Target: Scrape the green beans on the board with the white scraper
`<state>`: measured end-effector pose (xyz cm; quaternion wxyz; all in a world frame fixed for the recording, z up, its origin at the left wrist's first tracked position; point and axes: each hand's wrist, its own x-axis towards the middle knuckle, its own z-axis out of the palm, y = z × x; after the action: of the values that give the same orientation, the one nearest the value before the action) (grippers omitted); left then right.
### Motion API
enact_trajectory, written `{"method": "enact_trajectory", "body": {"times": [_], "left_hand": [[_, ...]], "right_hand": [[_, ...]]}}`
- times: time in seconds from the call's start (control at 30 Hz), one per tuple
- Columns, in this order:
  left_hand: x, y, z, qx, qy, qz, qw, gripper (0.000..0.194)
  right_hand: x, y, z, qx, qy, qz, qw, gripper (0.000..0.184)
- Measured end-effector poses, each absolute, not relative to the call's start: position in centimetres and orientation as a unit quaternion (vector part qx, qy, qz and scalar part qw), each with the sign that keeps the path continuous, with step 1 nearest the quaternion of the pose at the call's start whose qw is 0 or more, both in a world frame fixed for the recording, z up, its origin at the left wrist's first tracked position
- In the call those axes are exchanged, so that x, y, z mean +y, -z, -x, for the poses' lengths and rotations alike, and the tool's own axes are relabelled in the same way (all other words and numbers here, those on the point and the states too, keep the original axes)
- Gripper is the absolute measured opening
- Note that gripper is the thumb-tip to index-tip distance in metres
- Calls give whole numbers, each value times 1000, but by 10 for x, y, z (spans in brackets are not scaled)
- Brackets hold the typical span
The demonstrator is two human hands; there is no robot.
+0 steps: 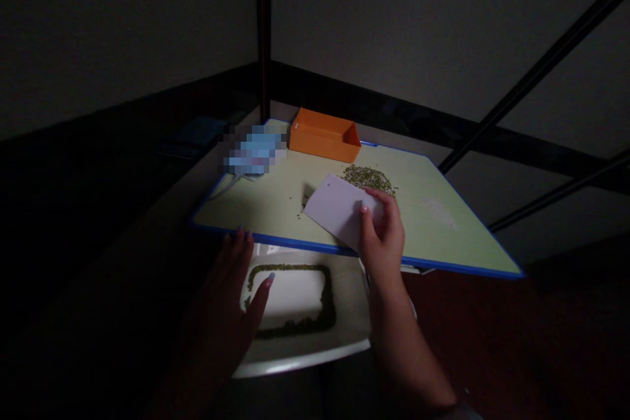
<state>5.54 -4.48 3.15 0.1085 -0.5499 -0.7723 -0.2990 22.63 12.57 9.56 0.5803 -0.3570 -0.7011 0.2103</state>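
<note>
My right hand (381, 236) is closed on a white flat scraper card (335, 207), held tilted over the pale green board (275, 200) with a blue rim. A heap of small green grains (369, 178) lies on the board just beyond the card, and a few stray grains sit to the card's left. My left hand (231, 295) grips the left edge of a white tray (305, 348) held below the board's near edge, thumb over the rim. Green grains line the tray's inner border (295, 325).
An orange open box (322, 134) stands at the board's far side. A blurred blue-white object (251, 152) lies at the board's far left corner. A faint patch of white grains (440, 210) is on the right. Dark frame bars (541, 65) cross on the right.
</note>
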Motion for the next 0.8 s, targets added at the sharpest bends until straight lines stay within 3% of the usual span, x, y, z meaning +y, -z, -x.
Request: {"method": "enact_trajectory", "body": {"times": [0.8], "left_hand": [[-44, -33, -58, -774, 306, 546, 92, 71]], "right_hand": [[128, -95, -223, -716, -241, 321, 571, 23]]}}
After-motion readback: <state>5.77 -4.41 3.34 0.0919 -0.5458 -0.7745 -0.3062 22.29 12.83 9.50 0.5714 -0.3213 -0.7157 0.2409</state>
